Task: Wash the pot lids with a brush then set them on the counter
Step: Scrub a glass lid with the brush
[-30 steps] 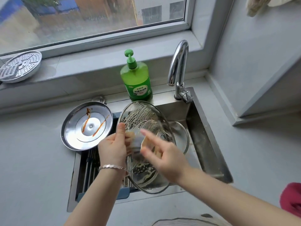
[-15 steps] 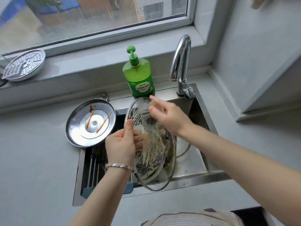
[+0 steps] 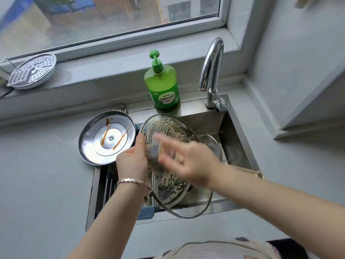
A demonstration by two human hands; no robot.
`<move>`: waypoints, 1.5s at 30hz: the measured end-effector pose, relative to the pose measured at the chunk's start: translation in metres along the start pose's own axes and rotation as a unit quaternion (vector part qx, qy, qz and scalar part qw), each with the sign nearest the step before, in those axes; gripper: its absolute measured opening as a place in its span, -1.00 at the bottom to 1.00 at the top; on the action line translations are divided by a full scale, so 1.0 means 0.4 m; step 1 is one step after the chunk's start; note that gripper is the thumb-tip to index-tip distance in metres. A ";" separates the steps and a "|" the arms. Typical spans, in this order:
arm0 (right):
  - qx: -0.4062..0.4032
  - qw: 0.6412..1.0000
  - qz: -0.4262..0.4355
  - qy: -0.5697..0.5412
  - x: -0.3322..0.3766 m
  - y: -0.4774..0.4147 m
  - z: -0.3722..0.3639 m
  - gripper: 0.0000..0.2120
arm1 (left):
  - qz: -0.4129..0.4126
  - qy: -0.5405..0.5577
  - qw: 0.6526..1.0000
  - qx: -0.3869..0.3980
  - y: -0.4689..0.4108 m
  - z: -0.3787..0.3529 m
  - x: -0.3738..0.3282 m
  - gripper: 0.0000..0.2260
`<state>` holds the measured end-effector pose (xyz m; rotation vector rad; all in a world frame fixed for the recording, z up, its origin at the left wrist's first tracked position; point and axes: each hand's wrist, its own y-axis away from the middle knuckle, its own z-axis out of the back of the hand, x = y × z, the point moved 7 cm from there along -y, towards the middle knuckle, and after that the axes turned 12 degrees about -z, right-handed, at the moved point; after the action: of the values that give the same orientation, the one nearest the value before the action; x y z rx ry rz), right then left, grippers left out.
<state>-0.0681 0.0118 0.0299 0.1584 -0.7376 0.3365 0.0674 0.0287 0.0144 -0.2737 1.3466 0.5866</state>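
A large glass pot lid (image 3: 168, 126), smeared with soap foam, is held tilted over the sink. My left hand (image 3: 133, 161) grips its left rim, thumb on the inner face. My right hand (image 3: 188, 161), blurred with motion, holds a small scrubbing pad (image 3: 153, 152) against the middle of the lid. A second glass lid (image 3: 212, 144) lies in the sink behind it. A steel lid (image 3: 107, 139) with orange sauce streaks rests upside down on the counter at the sink's left corner.
A green dish-soap bottle (image 3: 162, 85) stands behind the sink beside the chrome tap (image 3: 211, 71). A roll-up drying rack (image 3: 110, 176) covers the sink's left part. A perforated steamer plate (image 3: 31, 71) leans on the window sill at far left.
My right hand has swept the pad from the lid's upper edge down to its middle, after going up from the middle before. The left hand keeps its grip on the rim.
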 end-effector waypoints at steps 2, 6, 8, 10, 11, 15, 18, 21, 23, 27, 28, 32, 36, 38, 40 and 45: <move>0.055 0.997 0.042 0.020 0.021 0.079 -0.053 -0.50 | 0.015 -0.021 1.000 -0.007 -0.006 0.012 0.011 -0.66; 0.017 0.999 -0.049 0.011 -0.067 -0.012 -0.009 -0.53 | 0.030 -0.002 0.999 -0.034 0.008 0.020 0.013 -0.65; 0.026 0.998 -0.054 0.001 -0.066 -0.018 0.001 -0.53 | 0.035 -0.008 0.998 -0.054 0.008 0.026 0.008 -0.64; 0.035 0.998 0.014 0.039 -0.007 0.042 -0.041 -0.50 | 0.036 -0.039 0.996 -0.071 0.004 0.039 0.007 -0.63; 0.060 0.997 0.027 0.038 0.010 0.074 -0.060 -0.48 | 0.034 -0.044 0.996 -0.075 0.005 0.044 0.007 -0.63; 0.032 0.991 -0.123 -0.037 -0.138 0.018 -0.030 -0.56 | 0.032 -0.003 0.996 -0.088 0.019 0.048 -0.007 -0.64; 0.047 0.992 -0.103 -0.055 -0.122 0.044 -0.046 -0.56 | 0.041 0.042 0.992 -0.109 0.010 0.050 -0.005 -0.65; 0.100 0.994 -0.025 -0.041 -0.060 0.115 -0.113 -0.53 | 0.049 0.059 0.990 -0.118 0.008 0.055 0.004 -0.66; 0.069 0.990 -0.109 -0.063 -0.154 0.069 -0.094 -0.55 | 0.050 0.058 0.989 -0.124 0.011 0.059 0.004 -0.66; 0.081 0.983 -0.117 -0.116 -0.161 0.078 -0.091 -0.61 | 0.051 0.037 0.987 -0.150 -0.009 0.074 0.011 -0.65; 0.109 0.986 -0.068 -0.107 -0.109 0.107 -0.111 -0.60 | 0.050 0.036 0.986 -0.153 -0.015 0.076 0.015 -0.65; 0.100 0.985 -0.110 -0.085 -0.170 0.106 -0.129 -0.58 | 0.025 0.024 0.988 -0.151 -0.014 0.077 0.002 -0.64; 0.078 0.951 -0.268 -0.135 -0.300 0.096 -0.131 -0.56 | 0.008 0.020 0.988 -0.155 -0.025 0.088 -0.013 -0.65; 0.102 0.952 -0.260 -0.125 -0.273 0.113 -0.133 -0.52 | 0.017 0.015 0.988 -0.153 -0.039 0.100 -0.006 -0.66; 0.089 0.943 -0.291 -0.138 -0.284 0.104 -0.098 -0.35 | 0.037 -0.013 0.989 -0.142 -0.056 0.116 0.010 -0.64; -0.049 0.911 -0.308 -0.271 -0.303 0.020 0.042 -0.67 | 0.076 -0.056 0.994 -0.058 -0.079 0.121 0.048 -0.62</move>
<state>-0.1648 -0.0147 -0.0403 0.3877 -1.2038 -0.3689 0.1270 0.0317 0.0019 -0.2294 1.2348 0.7982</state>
